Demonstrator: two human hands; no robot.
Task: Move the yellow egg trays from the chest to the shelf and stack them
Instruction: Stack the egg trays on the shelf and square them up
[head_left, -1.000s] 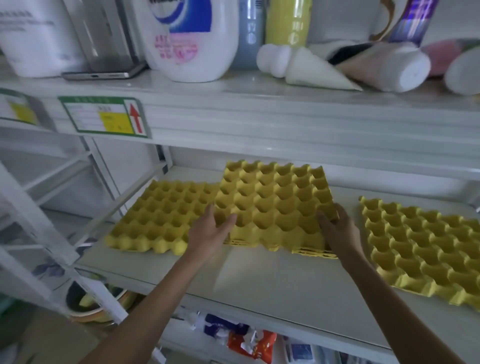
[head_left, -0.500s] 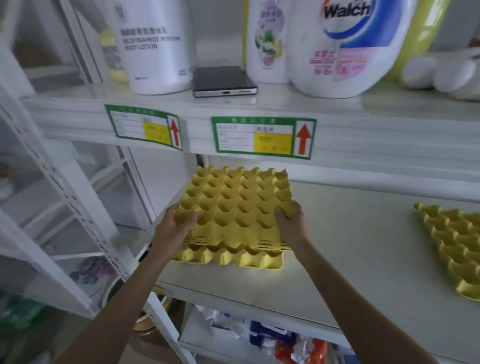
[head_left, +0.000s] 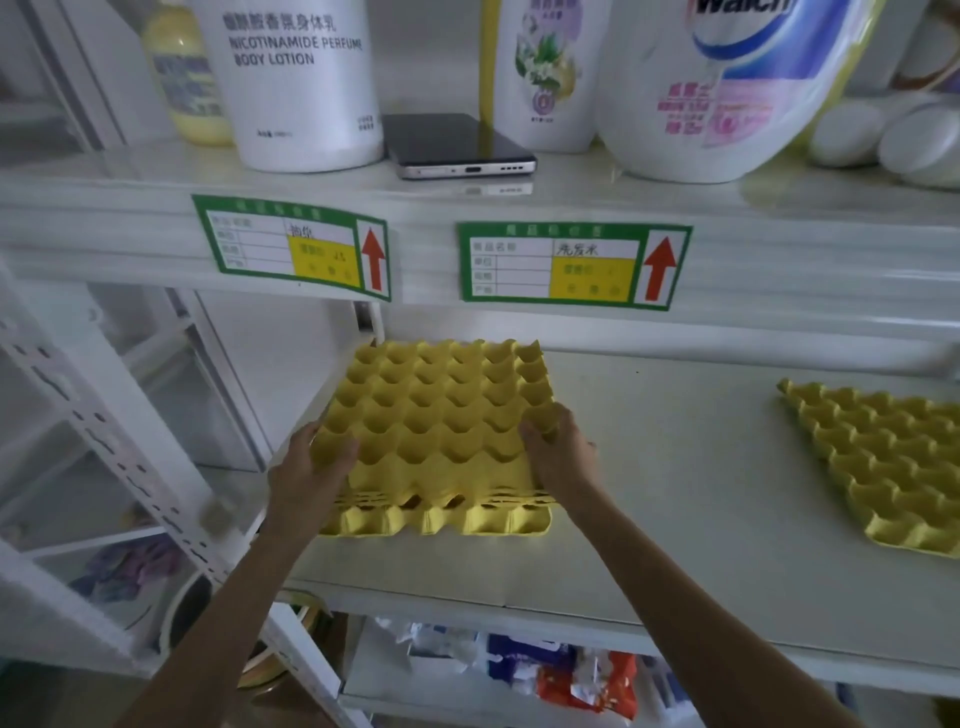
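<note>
A stack of yellow egg trays (head_left: 441, 415) rests on another yellow tray (head_left: 441, 522) at the left end of the white shelf (head_left: 649, 519). My left hand (head_left: 311, 470) grips the stack's front left corner. My right hand (head_left: 558, 452) grips its front right edge, fingers curled into the cups. A separate yellow egg tray (head_left: 883, 457) lies at the shelf's right end, partly cut off by the frame.
The shelf above carries a body lotion tub (head_left: 301, 83), a phone (head_left: 460, 148), bottles and a Walch jug (head_left: 727, 88). Green labels (head_left: 574, 267) hang on its front edge. A perforated upright (head_left: 130, 457) stands at left. Packets (head_left: 571, 675) lie on the lower shelf.
Both hands have carried the tray stack leftwards, from beside the left tray onto it. The view has swung left, and the right tray now sits at the frame's edge.
</note>
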